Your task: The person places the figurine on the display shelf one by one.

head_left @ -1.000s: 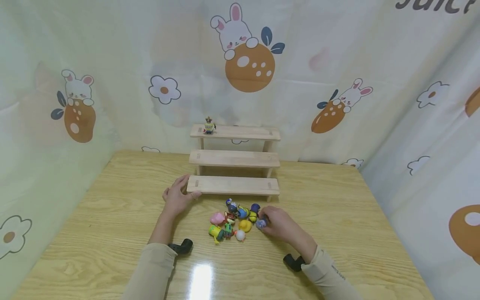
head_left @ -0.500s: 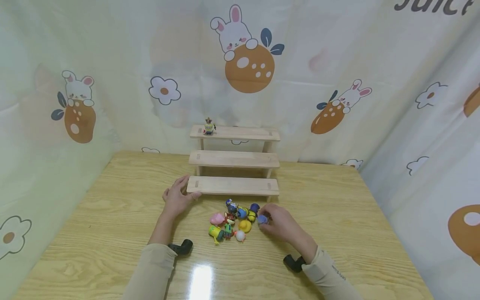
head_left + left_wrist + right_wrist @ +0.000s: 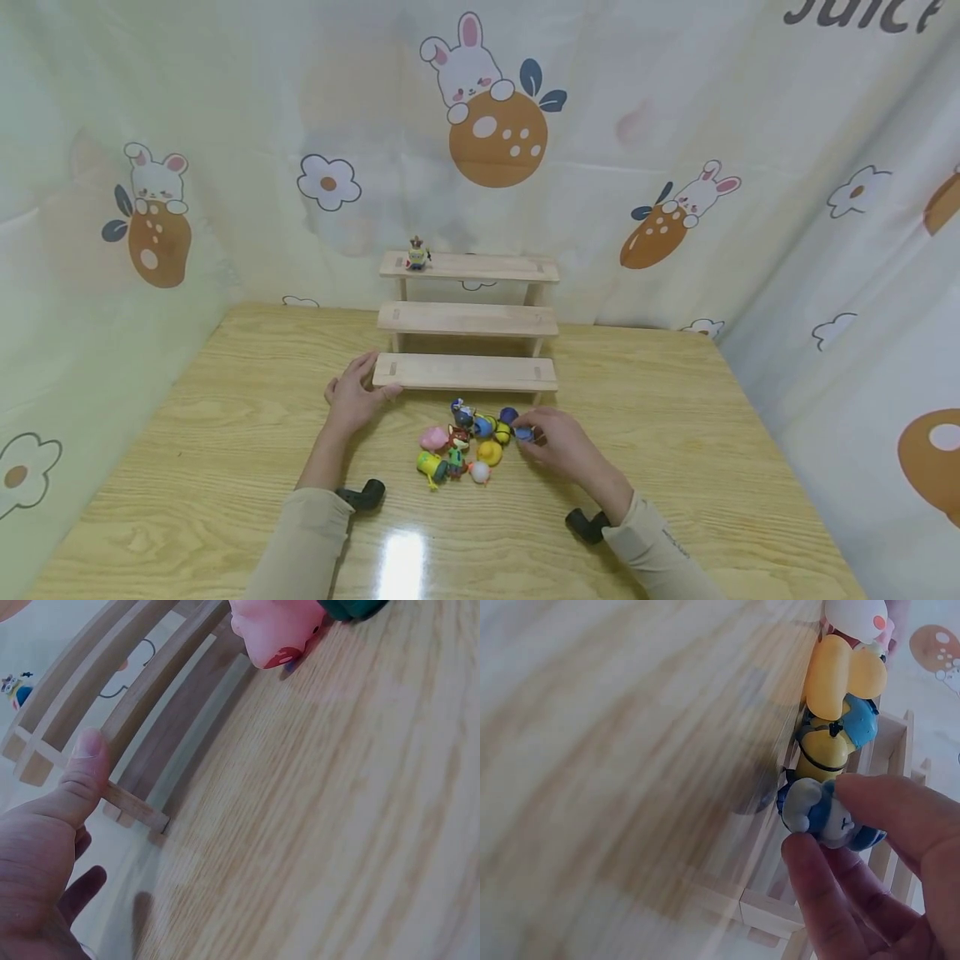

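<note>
My right hand (image 3: 558,442) pinches a small blue-and-white toy figure (image 3: 821,810) between thumb and fingertips, at the right end of a cluster of toys. Beside it lie a yellow minion toy (image 3: 821,754) and a yellow duck (image 3: 490,452). My left hand (image 3: 354,398) holds the left end of the lowest step of a three-step wooden display stand (image 3: 465,371), its thumb (image 3: 86,757) at the front edge. A pink toy (image 3: 277,630) lies near the stand's front. On the top step, at its left end, stands a minion figure with a brown hat (image 3: 417,254).
More toys lie in the cluster: a fox figure (image 3: 457,450), a yellow-green figure (image 3: 431,467) and a white round toy (image 3: 480,472). All rest on the wood-grain table (image 3: 225,467). A printed curtain (image 3: 315,100) hangs behind the stand.
The blue-and-white figure has turned in my right fingers and shifted slightly up and away from the duck. My left hand stays on the stand.
</note>
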Motion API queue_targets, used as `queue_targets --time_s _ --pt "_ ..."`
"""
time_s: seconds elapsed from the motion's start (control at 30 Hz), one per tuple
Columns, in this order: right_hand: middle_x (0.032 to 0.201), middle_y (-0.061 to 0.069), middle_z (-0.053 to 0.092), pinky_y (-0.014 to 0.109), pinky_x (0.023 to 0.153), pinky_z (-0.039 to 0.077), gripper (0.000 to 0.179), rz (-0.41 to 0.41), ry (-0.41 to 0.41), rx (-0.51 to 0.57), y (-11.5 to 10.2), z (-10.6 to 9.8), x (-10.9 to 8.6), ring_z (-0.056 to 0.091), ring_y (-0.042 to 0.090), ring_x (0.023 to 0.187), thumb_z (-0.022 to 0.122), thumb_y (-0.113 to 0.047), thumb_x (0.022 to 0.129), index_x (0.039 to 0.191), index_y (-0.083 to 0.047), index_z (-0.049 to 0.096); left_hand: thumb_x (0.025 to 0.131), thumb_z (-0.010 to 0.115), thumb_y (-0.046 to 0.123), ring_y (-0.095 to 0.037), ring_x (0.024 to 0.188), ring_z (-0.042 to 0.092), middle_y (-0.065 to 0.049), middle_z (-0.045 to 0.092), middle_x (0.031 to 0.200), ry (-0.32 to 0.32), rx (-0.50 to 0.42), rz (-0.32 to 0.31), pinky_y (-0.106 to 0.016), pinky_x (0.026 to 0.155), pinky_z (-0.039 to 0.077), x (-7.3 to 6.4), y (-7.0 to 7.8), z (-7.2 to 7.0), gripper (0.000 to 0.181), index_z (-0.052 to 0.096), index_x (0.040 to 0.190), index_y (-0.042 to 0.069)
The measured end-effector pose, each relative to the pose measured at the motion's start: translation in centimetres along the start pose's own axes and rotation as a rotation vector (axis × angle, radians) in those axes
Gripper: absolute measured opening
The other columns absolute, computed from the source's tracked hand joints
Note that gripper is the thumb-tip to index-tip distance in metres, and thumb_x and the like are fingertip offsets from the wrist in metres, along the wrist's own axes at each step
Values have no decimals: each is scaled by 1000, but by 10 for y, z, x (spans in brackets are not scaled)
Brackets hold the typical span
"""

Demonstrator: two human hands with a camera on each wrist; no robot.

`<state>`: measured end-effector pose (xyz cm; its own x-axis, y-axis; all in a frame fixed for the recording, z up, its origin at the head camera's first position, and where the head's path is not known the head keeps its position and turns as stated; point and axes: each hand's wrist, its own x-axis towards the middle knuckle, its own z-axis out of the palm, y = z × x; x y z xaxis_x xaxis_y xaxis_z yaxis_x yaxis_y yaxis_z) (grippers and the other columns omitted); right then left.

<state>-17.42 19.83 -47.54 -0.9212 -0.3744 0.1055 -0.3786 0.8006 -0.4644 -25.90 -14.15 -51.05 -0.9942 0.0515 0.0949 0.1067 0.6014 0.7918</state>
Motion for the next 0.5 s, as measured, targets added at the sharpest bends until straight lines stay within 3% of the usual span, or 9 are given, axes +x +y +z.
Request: queue_targets --time_s 0.27,0.5 --pt "98 6 65 23 67 52 23 5 34 -43 -3 2 3 61 12 78 74 -8 79 102 -10 71 78 74 45 -39 137 33 -13 34 152 4 9 9 -64 108 -4 0 -3 0 85 39 145 8" --pt "99 7 63 26 69 54 27 54 27 -16 -4 0 4 64 14 80 74 -6 79 106 -6 69 77 75 45 -38 137 35 -11 36 151 10 -8 11 -62 109 -5 0 -3 2 84 39 145 9"
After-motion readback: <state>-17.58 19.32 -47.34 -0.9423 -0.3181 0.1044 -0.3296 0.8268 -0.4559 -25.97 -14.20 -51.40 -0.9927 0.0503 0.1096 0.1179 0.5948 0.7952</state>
